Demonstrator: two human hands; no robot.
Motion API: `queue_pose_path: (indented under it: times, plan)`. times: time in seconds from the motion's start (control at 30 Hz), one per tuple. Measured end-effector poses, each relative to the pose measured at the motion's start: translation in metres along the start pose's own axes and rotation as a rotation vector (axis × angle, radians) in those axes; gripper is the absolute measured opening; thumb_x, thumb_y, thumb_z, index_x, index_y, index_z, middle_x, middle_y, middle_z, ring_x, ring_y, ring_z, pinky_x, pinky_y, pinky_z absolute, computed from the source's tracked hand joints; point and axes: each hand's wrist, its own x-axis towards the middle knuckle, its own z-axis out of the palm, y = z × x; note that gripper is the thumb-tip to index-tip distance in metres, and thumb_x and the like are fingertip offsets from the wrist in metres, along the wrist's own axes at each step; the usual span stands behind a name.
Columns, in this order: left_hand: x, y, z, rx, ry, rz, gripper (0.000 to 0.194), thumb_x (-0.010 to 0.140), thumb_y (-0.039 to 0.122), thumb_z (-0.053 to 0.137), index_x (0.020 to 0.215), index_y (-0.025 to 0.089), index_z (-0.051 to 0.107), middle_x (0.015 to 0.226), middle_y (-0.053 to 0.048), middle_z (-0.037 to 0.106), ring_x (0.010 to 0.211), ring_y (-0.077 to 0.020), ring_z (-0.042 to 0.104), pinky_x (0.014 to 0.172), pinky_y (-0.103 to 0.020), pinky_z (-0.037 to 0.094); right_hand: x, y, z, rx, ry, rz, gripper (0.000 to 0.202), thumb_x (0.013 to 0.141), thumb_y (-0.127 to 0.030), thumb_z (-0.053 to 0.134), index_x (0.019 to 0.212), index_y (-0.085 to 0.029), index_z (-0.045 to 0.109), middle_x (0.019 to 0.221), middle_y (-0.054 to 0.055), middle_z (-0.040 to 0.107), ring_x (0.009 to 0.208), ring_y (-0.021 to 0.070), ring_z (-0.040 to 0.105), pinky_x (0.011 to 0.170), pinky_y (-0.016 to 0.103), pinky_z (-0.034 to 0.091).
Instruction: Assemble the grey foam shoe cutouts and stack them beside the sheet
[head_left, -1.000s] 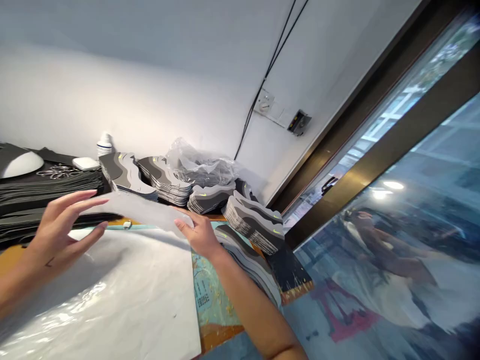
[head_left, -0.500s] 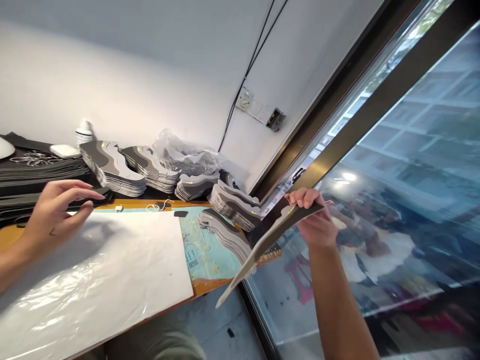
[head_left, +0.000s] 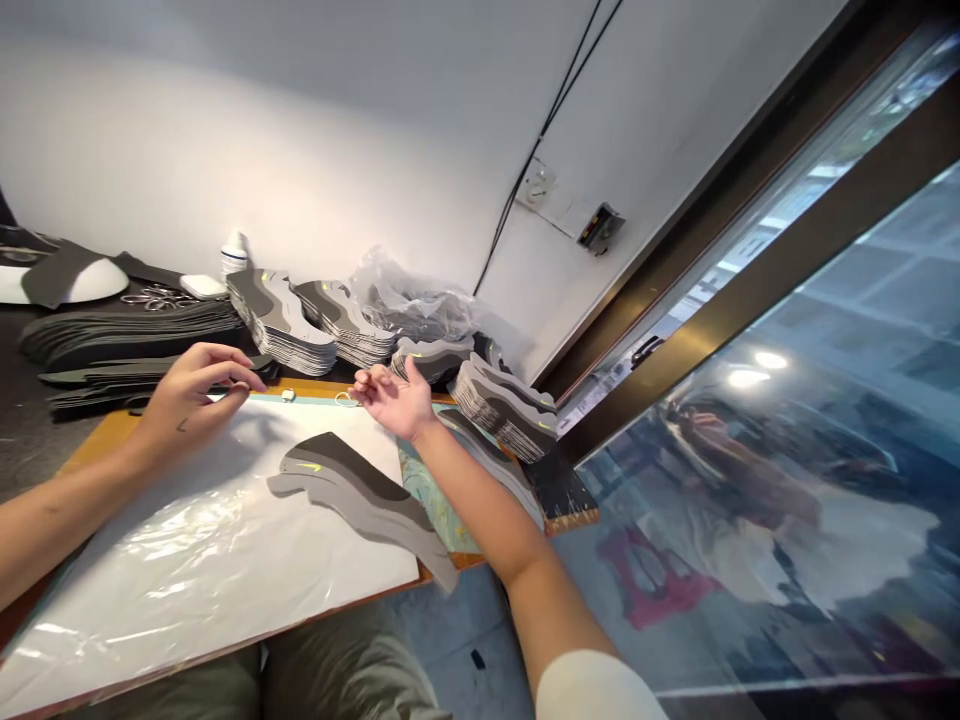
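Observation:
A grey and dark shoe-upper piece with a small yellow swoosh lies on the white plastic-covered board, its right end reaching past the board's edge. Above it is my right hand, palm turned up, holding nothing, fingers loosely bent and apart from the thumb. My left hand hovers over the board's far left side, near the dark strips. Its thumb and forefinger are bent close together, with nothing visible between them. Past my right forearm, a stack of similar pieces is partly hidden.
Several stacks of shoe pieces line the wall, with a clear plastic bag behind. Dark strips, scissors and a white bottle stand at left. A glass window borders the right side.
My right hand has moved left from beside the window and let go of the shoe-upper piece, which now lies on the board. My left hand keeps much the same pose while the view has shifted.

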Motion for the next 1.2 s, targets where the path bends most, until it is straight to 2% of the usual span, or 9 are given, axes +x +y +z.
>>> queue_pose_path:
  times: [0.1,0.2,0.3,0.37,0.57,0.73,0.9,1.03,1.2]
  plan:
    - [-0.001,-0.001,0.002,-0.021,-0.010,-0.022,0.027,0.088,0.033,0.047,0.077,0.018,0.066,0.100,-0.006,0.055,0.098,-0.0199,0.056,0.074,-0.028,0.048,-0.001,-0.002,-0.011,-0.291,0.011,0.119,0.059,0.076,-0.082,0.045,0.073,-0.023,0.048,0.085,0.007,0.066,0.087,0.0203,0.062,0.086,0.042,0.052]
    - [-0.002,-0.002,0.003,-0.058,-0.028,-0.047,0.023,0.087,0.030,0.049,0.079,0.017,0.067,0.102,-0.006,0.055,0.096,-0.0186,0.055,0.059,-0.022,0.045,-0.046,-0.012,-0.010,-0.656,0.002,0.077,0.058,0.069,-0.071,0.068,0.100,-0.022,0.060,0.110,0.009,0.068,0.106,0.0245,0.062,0.099,0.045,0.046]
    - [-0.003,-0.002,0.004,-0.081,-0.058,-0.062,0.023,0.087,0.028,0.050,0.079,0.017,0.067,0.102,-0.006,0.054,0.095,-0.0181,0.055,0.054,-0.019,0.043,-0.112,-0.011,0.010,-1.190,-0.073,-0.005,0.092,0.064,-0.070,0.074,0.138,-0.023,0.049,0.143,0.017,0.052,0.135,0.0372,0.043,0.113,0.056,0.029]
    - [-0.003,-0.003,0.003,-0.097,-0.079,-0.054,0.023,0.087,0.029,0.050,0.078,0.017,0.067,0.101,-0.006,0.054,0.095,-0.0185,0.055,0.055,-0.019,0.044,-0.147,-0.002,0.025,-1.372,-0.076,0.003,0.109,0.059,-0.070,0.078,0.147,-0.018,0.039,0.151,0.021,0.042,0.142,0.0431,0.032,0.116,0.061,0.022]
    - [-0.002,-0.004,0.002,-0.109,-0.141,-0.055,0.023,0.087,0.032,0.051,0.076,0.019,0.067,0.102,-0.006,0.052,0.090,-0.0193,0.055,0.052,-0.020,0.042,-0.166,0.009,0.029,-1.404,0.018,0.063,0.072,0.078,-0.043,0.073,0.140,-0.019,0.047,0.133,0.013,0.059,0.123,0.0307,0.053,0.106,0.046,0.043]
    - [-0.002,-0.001,0.000,-0.106,-0.161,-0.043,0.020,0.086,0.031,0.052,0.075,0.022,0.066,0.102,-0.004,0.052,0.093,-0.0200,0.055,0.062,-0.023,0.044,-0.175,-0.020,-0.001,-1.465,0.112,-0.012,0.072,0.073,-0.037,0.074,0.138,-0.022,0.048,0.132,0.010,0.057,0.123,0.0284,0.051,0.106,0.044,0.043]
    - [-0.003,0.001,0.002,-0.107,-0.163,-0.062,0.018,0.085,0.031,0.052,0.075,0.026,0.065,0.101,0.000,0.053,0.091,-0.0180,0.055,0.070,-0.025,0.043,-0.194,-0.054,-0.066,-1.488,0.412,0.098,0.066,0.078,-0.034,0.065,0.139,-0.021,0.044,0.139,0.012,0.053,0.129,0.0280,0.049,0.109,0.046,0.041]
    - [0.000,0.003,0.004,-0.116,-0.152,-0.058,0.020,0.086,0.032,0.051,0.073,0.029,0.065,0.099,0.003,0.053,0.088,-0.0160,0.055,0.070,-0.026,0.040,-0.198,-0.058,-0.101,-1.433,0.417,0.224,0.062,0.079,-0.035,0.064,0.137,-0.020,0.045,0.135,0.012,0.056,0.126,0.0286,0.053,0.106,0.044,0.043]
    - [0.011,0.014,-0.003,-0.101,-0.114,0.001,0.022,0.088,0.031,0.050,0.071,0.027,0.063,0.096,0.006,0.052,0.088,-0.0132,0.054,0.074,-0.026,0.038,-0.199,-0.048,-0.116,-1.478,0.358,0.259,0.062,0.083,-0.039,0.060,0.140,-0.022,0.043,0.140,0.013,0.053,0.131,0.0303,0.049,0.108,0.045,0.040]
